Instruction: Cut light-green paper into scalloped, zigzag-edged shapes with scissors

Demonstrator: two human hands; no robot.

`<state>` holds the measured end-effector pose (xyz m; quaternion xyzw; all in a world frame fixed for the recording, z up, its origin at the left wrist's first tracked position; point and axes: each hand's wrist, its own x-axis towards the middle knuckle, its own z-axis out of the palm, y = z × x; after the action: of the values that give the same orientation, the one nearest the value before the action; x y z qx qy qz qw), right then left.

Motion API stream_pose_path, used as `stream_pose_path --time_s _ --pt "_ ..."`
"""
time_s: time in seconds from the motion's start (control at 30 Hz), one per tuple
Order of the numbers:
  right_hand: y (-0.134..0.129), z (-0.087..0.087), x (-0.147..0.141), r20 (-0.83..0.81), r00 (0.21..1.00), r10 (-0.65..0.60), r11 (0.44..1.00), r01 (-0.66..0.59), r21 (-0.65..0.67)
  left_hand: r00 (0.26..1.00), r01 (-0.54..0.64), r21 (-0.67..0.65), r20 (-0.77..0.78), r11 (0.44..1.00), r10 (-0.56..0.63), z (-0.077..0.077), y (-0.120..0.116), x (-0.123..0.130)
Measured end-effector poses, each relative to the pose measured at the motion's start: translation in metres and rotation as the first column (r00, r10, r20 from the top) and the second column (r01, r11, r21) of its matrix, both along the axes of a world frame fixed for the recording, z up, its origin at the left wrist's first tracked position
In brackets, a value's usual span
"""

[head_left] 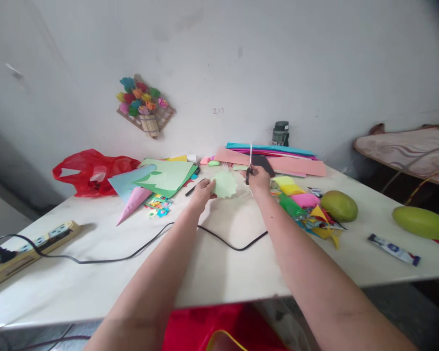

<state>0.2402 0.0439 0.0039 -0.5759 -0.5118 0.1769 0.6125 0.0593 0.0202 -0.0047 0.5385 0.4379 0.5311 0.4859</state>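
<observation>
Over the middle of the white table, my left hand [203,191] pinches the left edge of a pale green paper cutout [225,184] with a jagged rim. My right hand [259,178] is closed around the dark handles of a pair of scissors [250,158], whose blades point up, apart from the paper. Beside my left hand lies a thin black stick [194,187], perhaps a pen. Pink sheets [296,165] and a dark flat object [264,165] are just behind my right hand. My fingertips are small and partly hidden.
Left are green sheets [168,178], a pink paper cone [133,204], a red plastic bag [95,170] and a power strip [47,239]. Its black cable [131,258] crosses the table below my hands. Right are colourful packets [305,200], scraps [324,229], green fruit [338,206] and a tube [394,249].
</observation>
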Motion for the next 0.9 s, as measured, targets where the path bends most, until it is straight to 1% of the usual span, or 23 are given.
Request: stream_pose_path --time_s 0.07,0.1,0.13,0.2,0.27,0.33,0.4,0.47,0.6,0.67,0.8,0.9 --pt "-0.006 0.003 -0.005 -0.117 0.987 0.113 0.991 -0.120 -0.054 0.999 0.008 0.005 0.044 1.000 -0.008 -0.001 -0.002 -0.014" --pt "-0.009 0.005 -0.008 -0.188 0.968 0.168 0.980 -0.185 -0.077 0.998 0.015 0.001 0.053 1.000 -0.015 -0.003 -0.003 -0.021" --pt "-0.013 0.008 -0.010 -0.260 0.940 0.220 0.962 -0.253 -0.100 0.998 0.011 -0.002 0.059 1.000 -0.011 -0.004 -0.004 -0.026" --pt "-0.020 0.013 -0.012 -0.379 0.883 0.275 0.932 -0.342 -0.122 0.997 -0.010 0.000 0.072 1.000 0.010 -0.006 -0.006 -0.034" --pt "-0.024 0.017 -0.011 -0.447 0.842 0.303 0.924 -0.375 -0.080 0.997 -0.017 -0.002 0.076 1.000 0.017 -0.006 -0.008 -0.041" --pt "-0.024 0.019 -0.008 -0.487 0.818 0.305 0.927 -0.373 -0.047 0.995 -0.022 0.008 0.101 1.000 0.021 -0.006 -0.009 -0.047" --pt "-0.022 0.018 -0.005 -0.505 0.809 0.302 0.925 -0.377 -0.052 0.994 -0.029 0.003 0.108 1.000 0.028 -0.006 -0.009 -0.052" --pt "-0.020 0.016 -0.005 -0.488 0.812 0.321 0.908 -0.410 -0.084 0.995 -0.018 0.003 0.095 1.000 0.018 -0.007 -0.008 -0.054" --pt "-0.022 0.012 -0.012 -0.384 0.831 0.402 0.841 -0.501 -0.205 0.999 0.023 0.001 0.034 1.000 -0.023 -0.009 -0.007 -0.054" --pt "-0.025 0.011 -0.017 -0.367 0.823 0.435 0.804 -0.538 -0.254 0.999 0.041 0.001 0.014 0.999 -0.041 -0.010 -0.008 -0.053" --pt "-0.030 0.009 -0.024 -0.361 0.762 0.538 0.737 -0.633 -0.238 0.998 0.068 -0.008 -0.012 0.998 -0.068 -0.009 -0.009 -0.052" --pt "-0.032 0.008 -0.027 -0.336 0.735 0.589 0.724 -0.665 -0.184 0.998 0.060 -0.019 0.011 0.998 -0.060 -0.008 -0.009 -0.051"
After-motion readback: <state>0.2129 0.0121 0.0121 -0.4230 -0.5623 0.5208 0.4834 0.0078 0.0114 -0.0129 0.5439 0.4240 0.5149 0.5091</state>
